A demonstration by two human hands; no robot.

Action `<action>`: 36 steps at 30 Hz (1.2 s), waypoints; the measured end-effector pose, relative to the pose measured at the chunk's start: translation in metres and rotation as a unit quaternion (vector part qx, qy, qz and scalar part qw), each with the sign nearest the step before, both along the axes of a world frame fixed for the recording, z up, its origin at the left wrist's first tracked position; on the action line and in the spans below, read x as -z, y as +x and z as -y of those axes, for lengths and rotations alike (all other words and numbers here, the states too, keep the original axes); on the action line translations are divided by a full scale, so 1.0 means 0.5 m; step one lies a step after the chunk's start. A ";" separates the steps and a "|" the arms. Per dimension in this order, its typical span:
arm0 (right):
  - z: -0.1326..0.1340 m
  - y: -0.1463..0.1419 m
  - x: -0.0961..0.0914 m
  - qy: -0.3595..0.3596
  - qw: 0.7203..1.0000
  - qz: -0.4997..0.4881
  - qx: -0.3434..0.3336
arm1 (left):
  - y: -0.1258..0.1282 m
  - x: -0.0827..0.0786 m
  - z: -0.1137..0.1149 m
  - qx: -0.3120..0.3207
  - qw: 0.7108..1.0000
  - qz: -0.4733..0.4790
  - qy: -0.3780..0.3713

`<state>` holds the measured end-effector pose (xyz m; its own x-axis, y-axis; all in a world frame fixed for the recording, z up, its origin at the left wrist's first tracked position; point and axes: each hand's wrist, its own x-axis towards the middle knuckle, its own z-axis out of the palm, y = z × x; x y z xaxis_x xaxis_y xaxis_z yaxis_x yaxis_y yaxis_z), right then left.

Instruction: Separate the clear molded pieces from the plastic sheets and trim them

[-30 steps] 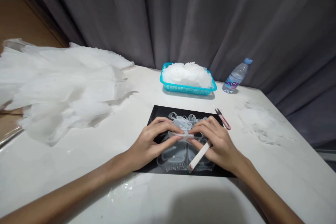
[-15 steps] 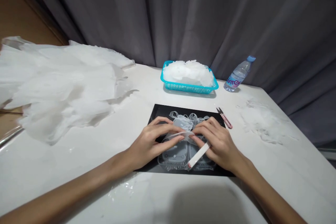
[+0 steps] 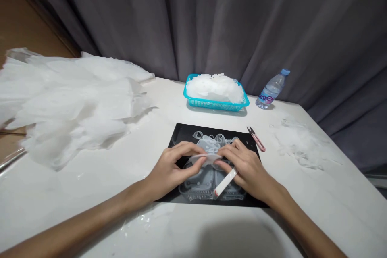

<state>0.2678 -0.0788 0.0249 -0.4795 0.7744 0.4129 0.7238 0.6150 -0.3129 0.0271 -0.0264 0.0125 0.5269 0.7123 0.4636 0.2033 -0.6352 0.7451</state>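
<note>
Grey curtain beyond grip; white table beneath. Left hand and right hand pinched nearly closed on opposite ends of thin white piece, above black mat. White stick also tucked in right hand. Piece likely light, flexible, easily creased; best held by edges.
</note>
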 end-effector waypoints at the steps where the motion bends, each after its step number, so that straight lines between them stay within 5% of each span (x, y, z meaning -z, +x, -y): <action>1: 0.000 0.000 0.002 -0.004 1.000 -0.009 -0.001 | 0.000 -0.002 0.001 0.002 1.000 -0.002 -0.004; 9: 0.008 -0.015 -0.003 0.074 0.995 -0.065 -0.010 | -0.005 0.006 0.003 0.033 0.996 -0.015 0.076; 30: 0.008 -0.015 0.012 0.048 0.996 -0.077 -0.020 | -0.003 -0.010 0.002 0.042 0.998 0.046 -0.020; 36: 0.011 -0.024 0.010 0.062 0.993 -0.094 -0.020 | -0.004 -0.011 0.000 0.046 0.999 0.024 0.002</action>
<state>0.2558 -0.0845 0.0198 -0.4142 0.6944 0.5885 0.6345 0.6838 -0.3604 0.0250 -0.0265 0.0180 0.5667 0.6600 0.4933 0.1081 -0.6530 0.7496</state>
